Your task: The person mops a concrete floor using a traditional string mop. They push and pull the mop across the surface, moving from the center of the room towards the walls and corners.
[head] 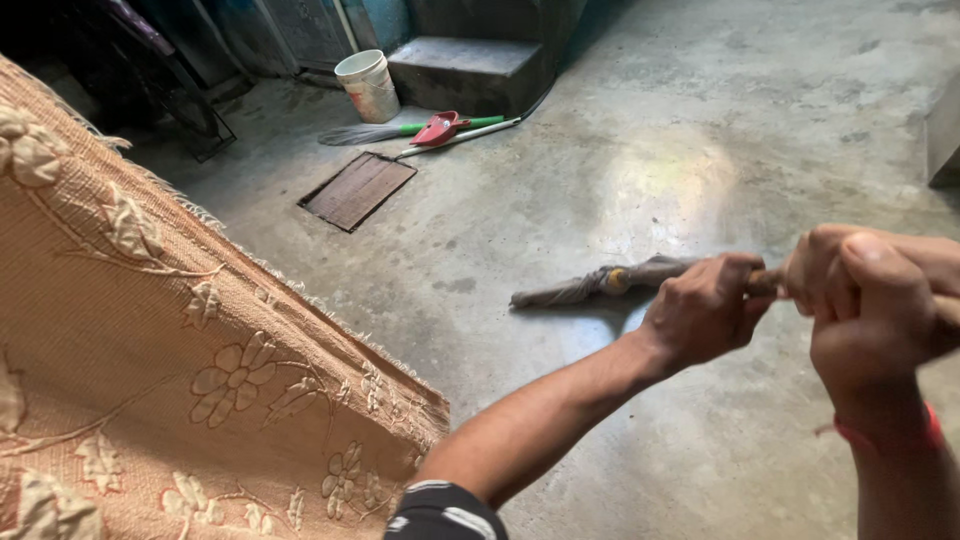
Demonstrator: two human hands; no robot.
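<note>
Both my hands grip a wooden mop handle [767,281] that runs out to the right. My left hand [705,308] holds it lower down, nearer the head. My right hand [872,300], with a red band at the wrist, is closed around it higher up. The grey cloth mop head [590,286] lies flat on the wet concrete floor [640,180], pointing left.
An orange floral rug [150,360] hangs at the left. Farther back lie a metal floor hatch [358,189], a green-handled broom [400,131], a red dustpan [440,128] and a white bucket [368,86] beside a concrete step [468,70].
</note>
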